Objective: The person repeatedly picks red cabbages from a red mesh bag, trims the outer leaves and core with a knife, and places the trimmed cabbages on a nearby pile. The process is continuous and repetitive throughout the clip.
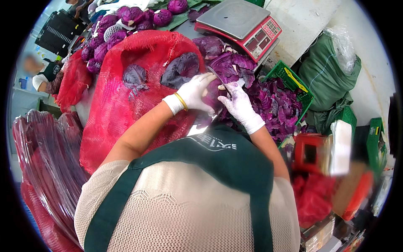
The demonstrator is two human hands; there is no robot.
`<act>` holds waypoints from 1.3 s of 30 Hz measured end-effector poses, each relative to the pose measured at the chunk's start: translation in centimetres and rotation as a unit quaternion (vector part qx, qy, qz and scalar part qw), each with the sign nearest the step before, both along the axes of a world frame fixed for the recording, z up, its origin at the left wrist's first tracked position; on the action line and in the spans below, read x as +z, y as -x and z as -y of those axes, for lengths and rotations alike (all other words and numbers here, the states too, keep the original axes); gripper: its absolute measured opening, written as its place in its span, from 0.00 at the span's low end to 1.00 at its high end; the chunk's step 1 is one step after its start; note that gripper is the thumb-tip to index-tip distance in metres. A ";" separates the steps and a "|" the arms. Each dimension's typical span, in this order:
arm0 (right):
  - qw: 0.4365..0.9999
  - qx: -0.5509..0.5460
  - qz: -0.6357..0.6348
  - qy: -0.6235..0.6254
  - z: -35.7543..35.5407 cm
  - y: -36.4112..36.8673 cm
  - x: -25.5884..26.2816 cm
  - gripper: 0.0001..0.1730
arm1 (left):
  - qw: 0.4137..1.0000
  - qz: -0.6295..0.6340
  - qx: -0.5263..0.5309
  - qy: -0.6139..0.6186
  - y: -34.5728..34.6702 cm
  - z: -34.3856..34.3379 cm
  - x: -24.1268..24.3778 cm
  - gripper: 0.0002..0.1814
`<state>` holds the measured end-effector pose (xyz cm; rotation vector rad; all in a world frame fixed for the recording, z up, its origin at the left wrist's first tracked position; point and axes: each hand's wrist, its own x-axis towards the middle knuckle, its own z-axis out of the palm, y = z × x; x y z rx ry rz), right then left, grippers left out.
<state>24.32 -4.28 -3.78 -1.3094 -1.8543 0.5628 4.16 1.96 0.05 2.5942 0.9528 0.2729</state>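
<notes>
Both my hands wear white gloves. Between them sits a red cabbage (pixel 211 93), partly covered by my fingers. My left hand (pixel 195 92) grips it from the left side. In my right hand (pixel 238 102) is a knife (pixel 215 75), its blade angled up and left above the cabbage; the handle is mostly hidden in the fingers. A red mesh sack (pixel 141 107) lies to the left of my hands, with a loose dark cabbage leaf (pixel 182 70) and a smaller leaf (pixel 134 75) on it. Trimmed purple leaves (pixel 231 67) lie just beyond my hands.
A green crate (pixel 310 97) full of purple leaves stands at my right. Beyond my hands is a red digital scale (pixel 234 19). Several whole cabbages (pixel 132 15) are heaped at the far left, near another person (pixel 47 74). Clear plastic bags (pixel 47 151) hang at left.
</notes>
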 end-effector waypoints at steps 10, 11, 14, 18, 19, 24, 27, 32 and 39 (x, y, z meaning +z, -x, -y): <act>0.972 0.080 -0.199 0.092 0.6 -3.4 -1.8 0.10 | 0.998 0.032 -0.002 0.058 -0.1 -1.6 0.1 0.61; 0.955 -0.027 -0.222 0.197 1.6 -4.9 -0.9 0.06 | 0.993 0.046 0.054 0.092 0.3 -1.6 -0.2 0.61; 0.915 -0.292 -0.193 0.202 2.4 -11.4 -5.6 0.17 | 0.991 0.045 0.107 0.067 -1.0 -0.7 -0.7 0.65; 0.899 -0.142 -0.318 0.265 2.3 -5.0 1.8 0.27 | 0.971 -0.025 0.192 0.138 -3.0 -0.4 1.4 0.69; 0.900 -0.117 -0.341 0.247 1.8 -3.8 0.2 0.26 | 0.976 -0.062 0.158 0.137 -3.4 -0.1 2.1 0.69; 0.889 -0.091 -0.356 0.272 -0.3 -1.1 -1.8 0.21 | 0.991 -0.082 0.088 0.055 -1.9 0.9 0.0 0.70; 0.878 -0.095 -0.383 0.269 -0.8 -1.1 -2.1 0.21 | 0.983 0.056 0.120 0.129 -2.1 1.3 -1.6 0.69; 0.833 -0.026 -0.467 0.296 -1.4 -1.1 -2.2 0.23 | 0.898 0.229 0.171 0.333 -0.9 -0.5 -3.3 0.61; 0.870 -0.073 -0.437 0.216 -0.2 -3.2 3.4 0.20 | 0.502 0.517 0.072 0.690 0.0 0.4 -0.7 0.47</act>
